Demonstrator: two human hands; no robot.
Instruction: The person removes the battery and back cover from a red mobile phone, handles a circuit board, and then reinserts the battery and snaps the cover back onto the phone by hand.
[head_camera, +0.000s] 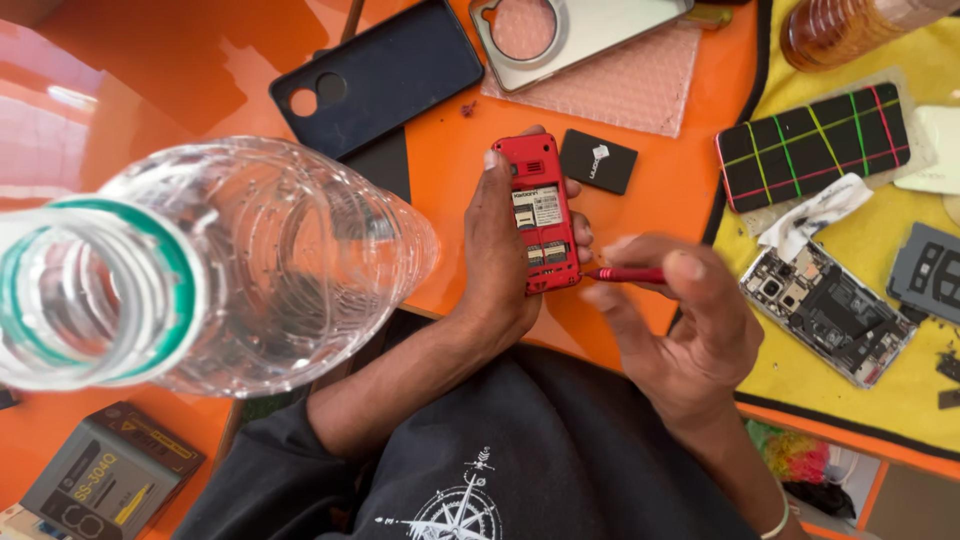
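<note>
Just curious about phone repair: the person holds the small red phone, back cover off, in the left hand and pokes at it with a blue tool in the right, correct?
Not quite. The head view shows the tool is red, not blue. The rest holds: left hand holds the open red phone, right hand the tool.

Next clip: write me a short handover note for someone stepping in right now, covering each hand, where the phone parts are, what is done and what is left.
Left hand: grips the small red phone, back cover off, battery bay open and facing up, held above the orange table.
Right hand: pinches a thin red screwdriver, tip at the phone's lower edge.
Black rectangular battery: lying on the table beside the phone.
Done: cover off, battery out.
Left: the work at the lower edge; battery not yet refitted. The phone's cover is not identifiable here.
</note>
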